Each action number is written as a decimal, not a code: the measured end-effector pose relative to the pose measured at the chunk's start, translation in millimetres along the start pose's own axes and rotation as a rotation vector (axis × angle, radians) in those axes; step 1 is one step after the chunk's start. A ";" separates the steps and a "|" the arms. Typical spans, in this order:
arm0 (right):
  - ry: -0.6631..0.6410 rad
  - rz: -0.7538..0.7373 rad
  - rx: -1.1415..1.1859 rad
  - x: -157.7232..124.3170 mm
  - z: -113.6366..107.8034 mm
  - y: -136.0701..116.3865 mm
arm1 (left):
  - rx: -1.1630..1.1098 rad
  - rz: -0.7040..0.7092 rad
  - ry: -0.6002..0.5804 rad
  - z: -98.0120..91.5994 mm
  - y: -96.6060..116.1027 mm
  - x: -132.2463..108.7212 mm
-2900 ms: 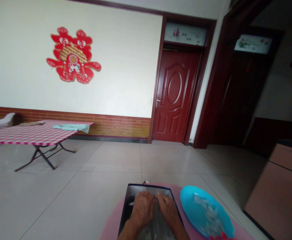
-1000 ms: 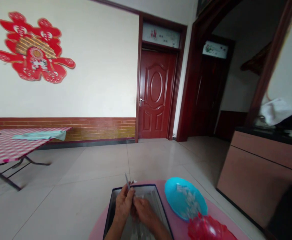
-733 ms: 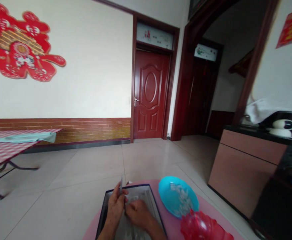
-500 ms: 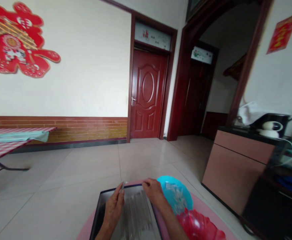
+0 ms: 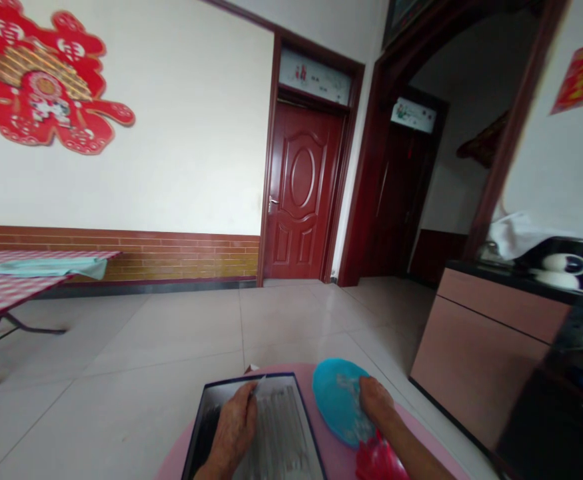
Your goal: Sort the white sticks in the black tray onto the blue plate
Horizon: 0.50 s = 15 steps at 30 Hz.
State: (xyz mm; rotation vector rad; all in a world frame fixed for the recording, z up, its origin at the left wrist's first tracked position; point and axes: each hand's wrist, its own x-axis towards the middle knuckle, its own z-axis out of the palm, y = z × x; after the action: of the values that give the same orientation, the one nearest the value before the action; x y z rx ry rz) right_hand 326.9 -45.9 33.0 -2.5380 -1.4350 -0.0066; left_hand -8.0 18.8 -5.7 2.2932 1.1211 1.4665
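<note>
My left hand (image 5: 236,421) is over a dark-edged shallow box (image 5: 305,419), its thumb and fingers closed on a thin clear strip (image 5: 260,383). Rows of similar slim, greyish clear strips (image 5: 284,423) fill much of the box. To the right, my right hand (image 5: 376,400) reaches over a blue round dish (image 5: 327,393) with small clear pieces (image 5: 351,390) in it. Its fingers are curled together, and whatever they grip is hidden. A shiny red, wavy-edged object (image 5: 375,460) lies beside the dish, partly covered by my right forearm.
Box and dish rest on a round pink tabletop (image 5: 324,445). A brown cabinet (image 5: 486,333) stands at the right with a black top. At the left is a table with a red checked cloth (image 5: 1,293). A red door (image 5: 298,193) is ahead.
My right hand has moved right, from the box's far right corner to over the blue dish. My left hand stays over the box with the strip. The view has shifted slightly left.
</note>
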 end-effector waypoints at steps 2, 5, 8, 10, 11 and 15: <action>-0.012 -0.003 0.010 -0.2 0.8 -0.4 | 0.022 -0.020 -0.008 -0.9 0.7 -1.0; -0.010 0.001 0.056 -2.1 -2.4 -2.9 | 0.056 -0.046 -0.002 -1.7 0.9 -2.2; 0.015 0.021 0.151 -0.6 -11.9 -12.8 | 0.059 -0.014 0.014 -2.0 0.9 -2.0; 0.028 0.018 0.253 2.5 -20.1 -27.8 | 0.041 0.033 0.002 -2.1 1.8 -0.9; 0.028 0.006 0.317 3.6 -23.7 -38.5 | 0.031 0.052 -0.010 -2.2 2.7 -0.2; -0.054 -0.090 0.626 -4.8 -28.0 -97.0 | -0.005 0.083 -0.047 -3.0 7.1 1.2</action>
State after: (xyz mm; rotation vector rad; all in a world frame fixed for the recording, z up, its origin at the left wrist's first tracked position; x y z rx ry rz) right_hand 245.3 -7.3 78.4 -1.9729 -1.3060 0.4292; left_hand -6.7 14.0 0.4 2.3846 1.0199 1.4343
